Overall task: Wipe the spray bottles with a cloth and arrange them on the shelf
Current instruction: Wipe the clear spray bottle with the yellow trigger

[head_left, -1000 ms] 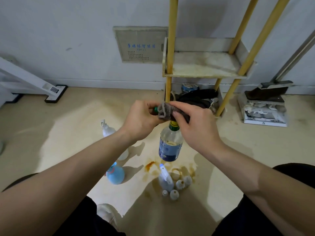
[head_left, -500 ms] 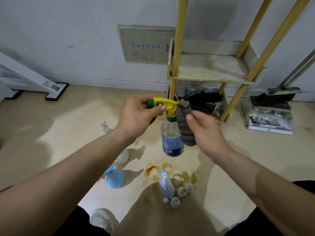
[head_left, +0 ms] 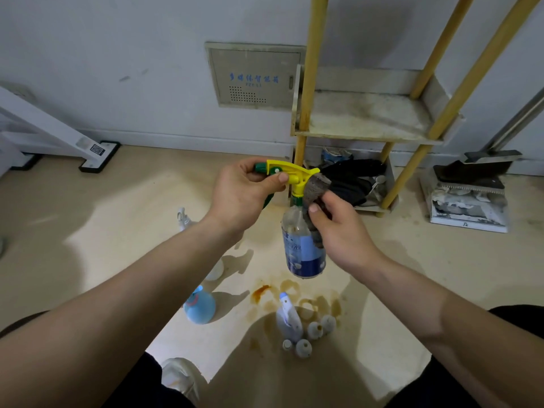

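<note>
While we hold it up at mid-frame, clear of the floor, item 1 is the spray bottle (head_left: 303, 251): clear body w/ blue label, yellow trigger head (head_left: 290, 173), green nozzle tip, hanging roughly upright.

- Left hand (head_left: 244, 195), centre of frame: fingers and thumb curled round the nozzle end of the trigger head, carrying the bottle.
- Right hand (head_left: 341, 228), just right of centre: thumb and fingers pinch a grey cloth (head_left: 316, 189) against the bottle's neck and shoulder. Cloth also touches the rear of the trigger head.
- Shelf (head_left: 362, 116), upper right: yellow posts, pale stained tier. Lower tier holds dark items (head_left: 350, 175); we cannot tell what they are.
- Floor, lower centre: white spray bottle (head_left: 288, 319) w/ several small round bottles (head_left: 315, 331) just beside it, among brown stains (head_left: 260, 291).
- Floor, left of those: blue round bottle (head_left: 200, 307). Further up, a clear bottle (head_left: 184, 219), partly hidden behind our left forearm.
- Misc.: wall panel (head_left: 256, 76) w/ blue lettering, upper centre. Dustpan (head_left: 474, 169), right edge. White stand foot (head_left: 97, 151) w/ QR label, upper left.
</note>
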`<state>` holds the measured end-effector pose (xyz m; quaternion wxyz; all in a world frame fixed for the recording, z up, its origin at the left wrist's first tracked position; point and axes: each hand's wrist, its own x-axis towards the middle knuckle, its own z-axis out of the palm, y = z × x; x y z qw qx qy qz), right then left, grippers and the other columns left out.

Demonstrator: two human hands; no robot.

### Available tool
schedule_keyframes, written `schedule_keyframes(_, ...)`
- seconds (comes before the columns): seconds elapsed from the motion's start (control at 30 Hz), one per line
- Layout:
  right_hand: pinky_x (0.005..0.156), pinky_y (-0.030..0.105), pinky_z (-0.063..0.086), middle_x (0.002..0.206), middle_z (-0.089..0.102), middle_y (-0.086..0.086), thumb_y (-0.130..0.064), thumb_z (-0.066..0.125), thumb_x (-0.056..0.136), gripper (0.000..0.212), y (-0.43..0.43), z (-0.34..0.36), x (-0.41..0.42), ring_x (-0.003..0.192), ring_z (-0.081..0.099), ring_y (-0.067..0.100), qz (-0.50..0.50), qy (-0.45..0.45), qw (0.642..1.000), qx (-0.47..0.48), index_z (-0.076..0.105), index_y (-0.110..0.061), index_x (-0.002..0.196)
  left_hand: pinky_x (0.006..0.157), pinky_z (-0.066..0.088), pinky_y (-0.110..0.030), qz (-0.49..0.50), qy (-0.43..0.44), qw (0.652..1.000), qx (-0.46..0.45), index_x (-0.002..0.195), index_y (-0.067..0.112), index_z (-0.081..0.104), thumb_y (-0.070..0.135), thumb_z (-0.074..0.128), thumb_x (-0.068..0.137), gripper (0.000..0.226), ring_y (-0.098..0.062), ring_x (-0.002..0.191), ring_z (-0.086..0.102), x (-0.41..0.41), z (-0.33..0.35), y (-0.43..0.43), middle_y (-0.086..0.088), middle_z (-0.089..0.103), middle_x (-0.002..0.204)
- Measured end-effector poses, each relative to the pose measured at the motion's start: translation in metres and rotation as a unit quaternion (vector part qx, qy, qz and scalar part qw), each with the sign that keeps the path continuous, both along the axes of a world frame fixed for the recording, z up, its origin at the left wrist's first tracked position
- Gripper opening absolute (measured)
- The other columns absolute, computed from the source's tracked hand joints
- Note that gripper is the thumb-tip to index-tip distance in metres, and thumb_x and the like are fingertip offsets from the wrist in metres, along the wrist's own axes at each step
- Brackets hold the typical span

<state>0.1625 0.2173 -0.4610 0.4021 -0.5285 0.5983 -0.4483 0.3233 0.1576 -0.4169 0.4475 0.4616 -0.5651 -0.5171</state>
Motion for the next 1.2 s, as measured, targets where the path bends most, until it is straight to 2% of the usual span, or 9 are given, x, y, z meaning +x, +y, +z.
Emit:
schedule_keyframes(0.13, 0.084, 0.044, 0.052, 0.107, 0.068, -0.004, -0.021, 0.055, 0.100, 0.021, 0.011, -0.003, 0.017, 0.098, 0.062, 0.018, -0.033, 0.150, 0.987, -0.046, 0.055, -0.025, 0.120, 0.058, 0.049, -0.016, 0.030, 0.026, 0.999, 0.004, 0.100, 0.001, 0.072, 0.005, 0.076, 0.086, 0.016, -0.011, 0.072, 0.073, -0.006, 0.002, -0.002, 0.002, 0.075, 0.072)
schedule_keyframes(0.33, 0.094, 0.044, 0.054, 0.107, 0.071, -0.014, -0.019, 0.068, 0.092, 0.028, -0.003, 0.001, 0.004, 0.104, 0.067, 0.007, -0.065, 0.050, 0.995, -0.054, 0.061, -0.029, 0.117, 0.059, 0.051, -0.015, 0.016, 0.024, 1.000, 0.011, 0.099, 0.004, 0.074, 0.004, 0.080, 0.082, 0.018, -0.012, 0.073, 0.073, -0.017, 0.006, 0.011, -0.004, 0.077, 0.081)
schedule_keyframes(0.47, 0.091, 0.030, 0.053, 0.109, 0.071, -0.017, -0.023, 0.071, 0.092, 0.033, -0.009, 0.006, -0.003, 0.103, 0.065, 0.000, -0.052, 0.059, 0.995, -0.066, 0.060, -0.029, 0.123, 0.058, 0.052, -0.018, 0.017, 0.027, 0.999, 0.028, 0.097, 0.009, 0.074, 0.009, 0.084, 0.078, 0.021, -0.020, 0.077, 0.075, -0.017, 0.009, 0.011, -0.007, 0.078, 0.084)
schedule_keyframes(0.6, 0.082, 0.024, 0.052, 0.104, 0.069, -0.018, -0.025, 0.068, 0.094, 0.026, -0.010, 0.005, -0.004, 0.098, 0.063, -0.002, -0.045, 0.087, 0.993, -0.061, 0.058, -0.029, 0.118, 0.064, 0.054, -0.018, -0.001, 0.007, 1.000, 0.007, 0.096, 0.012, 0.073, 0.009, 0.085, 0.077, 0.023, -0.014, 0.077, 0.074, -0.017, 0.009, 0.014, -0.006, 0.077, 0.087)
schedule_keyframes(0.7, 0.086, 0.029, 0.053, 0.105, 0.070, -0.015, -0.026, 0.069, 0.093, 0.025, -0.014, 0.008, -0.007, 0.099, 0.064, 0.000, -0.049, 0.077, 0.994, -0.054, 0.061, -0.029, 0.116, 0.067, 0.055, -0.018, -0.060, -0.004, 0.998, 0.016, 0.110, 0.010, 0.073, 0.016, 0.081, 0.082, 0.029, -0.013, 0.087, 0.075, -0.012, 0.013, 0.011, -0.005, 0.078, 0.096)
schedule_keyframes(0.83, 0.093, 0.046, 0.056, 0.106, 0.075, -0.011, -0.024, 0.070, 0.089, 0.022, -0.020, 0.015, -0.016, 0.101, 0.070, 0.010, -0.049, 0.025, 0.997, -0.046, 0.066, -0.027, 0.111, 0.079, 0.060, -0.028, -0.105, -0.019, 0.993, 0.046, 0.105, 0.016, 0.073, 0.029, 0.057, 0.100, 0.021, -0.013, 0.085, 0.072, 0.009, 0.011, -0.002, -0.001, 0.077, 0.093)
schedule_keyframes(0.93, 0.094, 0.044, 0.057, 0.104, 0.076, -0.004, -0.011, 0.068, 0.093, 0.018, -0.021, 0.022, -0.020, 0.099, 0.072, 0.012, -0.026, -0.033, 0.998, -0.039, 0.066, -0.024, 0.106, 0.082, 0.056, -0.028, -0.164, -0.147, 0.974, 0.052, 0.113, 0.020, 0.068, 0.019, 0.064, 0.097, 0.016, -0.012, 0.094, 0.070, 0.021, -0.005, -0.011, 0.001, 0.075, 0.105)
schedule_keyframes(1.07, 0.084, 0.031, 0.058, 0.104, 0.077, 0.000, -0.006, 0.065, 0.094, 0.020, -0.021, 0.031, -0.023, 0.097, 0.073, 0.013, -0.015, -0.086, 0.995, -0.047, 0.065, -0.010, 0.113, 0.095, 0.056, -0.028, -0.265, -0.201, 0.938, 0.102, 0.133, 0.019, 0.053, 0.022, 0.089, 0.075, 0.068, -0.014, 0.112, 0.066, 0.022, -0.025, -0.011, 0.000, 0.066, 0.127)
schedule_keyframes(1.2, 0.084, 0.032, 0.059, 0.104, 0.077, 0.004, -0.006, 0.064, 0.094, 0.017, -0.021, 0.035, -0.023, 0.097, 0.073, 0.019, -0.015, -0.124, 0.991, -0.056, 0.066, -0.009, 0.111, 0.095, 0.057, -0.032, -0.265, -0.174, 0.943, 0.105, 0.137, 0.018, 0.048, 0.019, 0.092, 0.069, 0.080, -0.012, 0.116, 0.064, 0.014, -0.032, -0.005, -0.001, 0.065, 0.126)
